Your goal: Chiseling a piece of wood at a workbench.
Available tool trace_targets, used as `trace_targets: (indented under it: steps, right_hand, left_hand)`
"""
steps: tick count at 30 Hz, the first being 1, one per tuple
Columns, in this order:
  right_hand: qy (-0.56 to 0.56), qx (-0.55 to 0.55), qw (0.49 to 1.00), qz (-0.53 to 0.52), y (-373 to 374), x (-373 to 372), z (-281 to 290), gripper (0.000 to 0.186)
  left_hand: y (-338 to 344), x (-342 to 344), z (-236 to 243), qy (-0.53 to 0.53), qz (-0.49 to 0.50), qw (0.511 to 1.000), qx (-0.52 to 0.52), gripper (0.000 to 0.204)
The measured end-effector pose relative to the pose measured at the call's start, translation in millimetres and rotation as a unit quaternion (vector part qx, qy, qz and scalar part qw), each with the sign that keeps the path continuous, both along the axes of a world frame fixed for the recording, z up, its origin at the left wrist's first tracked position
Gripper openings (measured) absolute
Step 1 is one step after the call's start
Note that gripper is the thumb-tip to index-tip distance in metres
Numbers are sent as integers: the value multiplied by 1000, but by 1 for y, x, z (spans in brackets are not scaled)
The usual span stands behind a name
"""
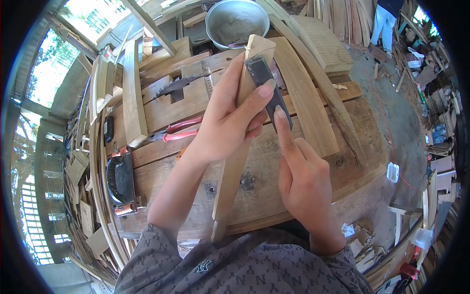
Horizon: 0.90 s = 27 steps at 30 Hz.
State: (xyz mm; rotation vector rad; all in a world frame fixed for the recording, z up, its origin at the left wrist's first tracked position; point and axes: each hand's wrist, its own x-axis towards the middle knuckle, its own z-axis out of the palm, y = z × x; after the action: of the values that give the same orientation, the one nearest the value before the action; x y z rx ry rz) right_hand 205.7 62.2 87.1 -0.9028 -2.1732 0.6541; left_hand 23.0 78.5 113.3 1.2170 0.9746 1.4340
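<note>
My left hand [227, 110] is closed around a dark flat bar [259, 71], its thumb lying across the bar's face. The bar has a worn, paler patch near its far end; I cannot tell whether it is a blade or a stone. Behind the bar and hand runs a long, narrow wooden piece [231, 181], slanting from the far end of the bench towards my body. My right hand [306, 169] has its index finger stretched out, the tip touching the bar's right edge. Its other fingers are curled, with nothing visible in them.
On the wooden workbench [181, 208] lie red-handled pliers [181, 131], a black brush-like tool [121, 177] and several boards [306, 98]. A toothed dark metal piece [178, 87] sits farther back. Beyond stands a metal basin [237, 22]. A person [385, 22] stands at the far right.
</note>
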Motion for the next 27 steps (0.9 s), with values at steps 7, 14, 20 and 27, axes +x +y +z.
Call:
trace_targets:
  steps: [7,14,20,27]
  right_hand:
    - [-15,20,1000,-9,-5,-5,1,71]
    - [-18,7,1000,-23,-9,-14,-2,73]
    - [-15,-3,999,-33,-7,-22,-5,74]
    - [-13,-19,999,-36,-3,-30,-6,73]
  left_hand:
    - [-4,3,-2,27,28,999,7,28]
    - [-4,4,2,85,66,994,-6,23]
    - [-2,3,1,110,96,989,-3,24]
    - [2,2,-3,102,120,987,-12,15]
